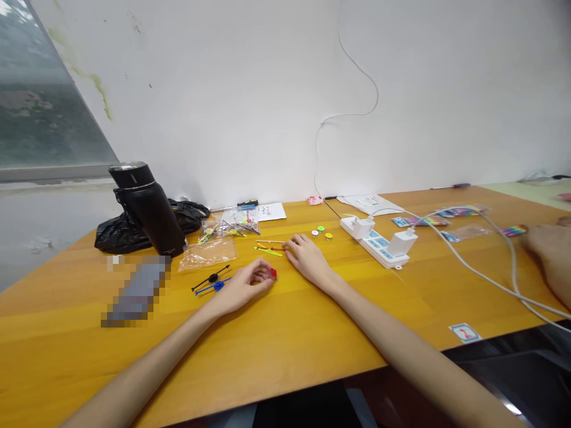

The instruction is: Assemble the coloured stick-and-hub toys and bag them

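Observation:
My left hand (243,287) is curled at the table's middle, thumb and fingers around a small red disc piece (272,273) with a clear underside. Left of it lie a black arrow spinner (213,277) and a blue arrow spinner (218,286). My right hand (308,260) rests palm down, its fingertips closed at the right end of a thin red arrow (276,248). Beside that arrow are a yellow-green arrow (268,251) and a pale thin stick (270,241). Behind my right hand stand a white disc piece (314,233), a green one (321,229) and a yellow one (329,236).
Left are a black bottle (149,208), a black plastic bag (120,233), a blurred phone-like slab (138,291) and clear bags (207,254). A power strip (379,246) with white cables stands right. Another person's hand (551,255) is at far right.

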Demonstrator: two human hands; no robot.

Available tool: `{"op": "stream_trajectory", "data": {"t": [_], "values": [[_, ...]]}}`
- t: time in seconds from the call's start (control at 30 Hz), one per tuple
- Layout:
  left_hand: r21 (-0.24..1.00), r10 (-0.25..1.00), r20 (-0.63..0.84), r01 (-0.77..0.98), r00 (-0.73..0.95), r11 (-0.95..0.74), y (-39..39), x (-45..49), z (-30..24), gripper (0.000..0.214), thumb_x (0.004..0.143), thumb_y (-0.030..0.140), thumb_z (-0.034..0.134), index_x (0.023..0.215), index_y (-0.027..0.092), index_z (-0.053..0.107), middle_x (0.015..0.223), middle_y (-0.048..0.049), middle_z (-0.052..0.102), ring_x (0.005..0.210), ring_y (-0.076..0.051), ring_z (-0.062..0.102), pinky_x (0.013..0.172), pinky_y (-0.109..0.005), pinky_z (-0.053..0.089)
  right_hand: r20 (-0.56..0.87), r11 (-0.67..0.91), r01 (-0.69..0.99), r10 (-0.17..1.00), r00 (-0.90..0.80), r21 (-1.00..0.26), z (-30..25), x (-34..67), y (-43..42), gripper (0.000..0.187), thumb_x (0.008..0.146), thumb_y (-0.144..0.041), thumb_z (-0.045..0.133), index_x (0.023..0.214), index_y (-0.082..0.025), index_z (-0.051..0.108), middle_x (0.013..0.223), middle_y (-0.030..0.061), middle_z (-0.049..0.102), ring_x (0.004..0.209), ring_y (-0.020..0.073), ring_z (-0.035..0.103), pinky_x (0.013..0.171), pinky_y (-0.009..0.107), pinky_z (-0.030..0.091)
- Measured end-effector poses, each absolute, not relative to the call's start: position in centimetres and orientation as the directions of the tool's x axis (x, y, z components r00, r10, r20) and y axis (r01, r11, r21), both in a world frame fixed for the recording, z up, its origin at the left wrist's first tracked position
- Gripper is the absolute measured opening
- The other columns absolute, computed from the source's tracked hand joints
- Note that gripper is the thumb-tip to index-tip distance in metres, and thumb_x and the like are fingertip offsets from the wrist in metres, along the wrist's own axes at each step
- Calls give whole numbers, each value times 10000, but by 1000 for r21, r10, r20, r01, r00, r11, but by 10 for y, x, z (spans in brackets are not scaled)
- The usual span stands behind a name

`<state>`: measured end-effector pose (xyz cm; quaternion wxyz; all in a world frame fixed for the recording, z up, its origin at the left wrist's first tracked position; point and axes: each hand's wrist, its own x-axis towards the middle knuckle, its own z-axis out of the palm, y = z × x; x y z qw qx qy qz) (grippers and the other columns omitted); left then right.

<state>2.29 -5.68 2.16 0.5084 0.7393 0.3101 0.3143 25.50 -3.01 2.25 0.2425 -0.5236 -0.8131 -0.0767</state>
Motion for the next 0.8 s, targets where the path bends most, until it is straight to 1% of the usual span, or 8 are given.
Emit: {"op": "stream_trajectory", "data": {"t": [0.1, 0.23, 0.3, 0.4, 0.43, 0.53, 0.67, 0.8], "values": [[947, 783, 149, 139, 603, -288, -55, 23, 19, 264, 900, 400, 669, 1051, 195, 598, 1073, -92, 682, 1010, -202, 631, 924, -337, 490, 451, 430, 895, 826, -337, -118, 22, 257, -28, 153, 1007, -226, 545, 1029, -187, 691, 1073, 112, 658, 1049, 261, 574, 903, 374, 456], [958, 805, 129, 136, 579, -251, -53, 22, 16, 289, 899, 409, 669, 1076, 199, 577, 1120, -108, 689, 1073, -218, 643, 968, -369, 488, 445, 363, 926, 850, -282, -106, 22, 259, -29, 146, 1003, -236, 551, 975, -172, 680, 1020, 121, 665, 979, 263, 589, 856, 369, 455], [961, 807, 118, 139, 578, -240, -53, 22, 16, 290, 906, 412, 662, 1082, 201, 569, 1134, -110, 691, 1088, -220, 647, 984, -381, 486, 454, 354, 927, 851, -264, -123, 22, 259, -30, 151, 1006, -243, 545, 1029, -170, 676, 1044, 125, 662, 996, 265, 589, 869, 369, 459], [959, 809, 108, 154, 578, -238, -54, 22, 17, 296, 912, 426, 651, 1090, 205, 569, 1138, -107, 689, 1095, -221, 646, 994, -387, 484, 476, 403, 906, 827, -299, -131, 21, 259, -31, 221, 1015, -231, 524, 1189, -186, 652, 1134, 122, 644, 1087, 266, 566, 942, 379, 454], [958, 808, 108, 157, 579, -240, -54, 22, 17, 298, 912, 430, 649, 1092, 206, 569, 1136, -106, 687, 1097, -222, 646, 995, -388, 483, 479, 422, 898, 819, -317, -127, 21, 258, -31, 237, 1019, -223, 510, 1209, -192, 648, 1149, 120, 638, 1106, 264, 558, 963, 382, 450], [957, 805, 112, 156, 583, -246, -54, 22, 18, 303, 913, 436, 646, 1096, 207, 571, 1130, -105, 684, 1102, -226, 645, 994, -389, 482, 474, 437, 890, 816, -331, -130, 22, 257, -31, 201, 1023, -216, 496, 1113, -184, 672, 1113, 114, 643, 1094, 258, 559, 972, 383, 450], [960, 803, 112, 146, 585, -241, -53, 22, 16, 304, 909, 436, 653, 1095, 209, 571, 1135, -107, 691, 1101, -225, 648, 978, -373, 486, 468, 402, 902, 834, -292, -154, 23, 257, -32, 111, 983, -249, 585, 1009, -172, 661, 1069, 113, 659, 1048, 266, 579, 920, 381, 471], [964, 807, 117, 130, 579, -233, -51, 22, 14, 303, 904, 424, 666, 1088, 205, 564, 1133, -105, 698, 1101, -222, 650, 968, -366, 486, 437, 389, 903, 855, -279, -184, 23, 258, -32, 80, 969, -203, 593, 930, -162, 651, 1044, 123, 673, 1017, 262, 601, 882, 372, 478]]}}
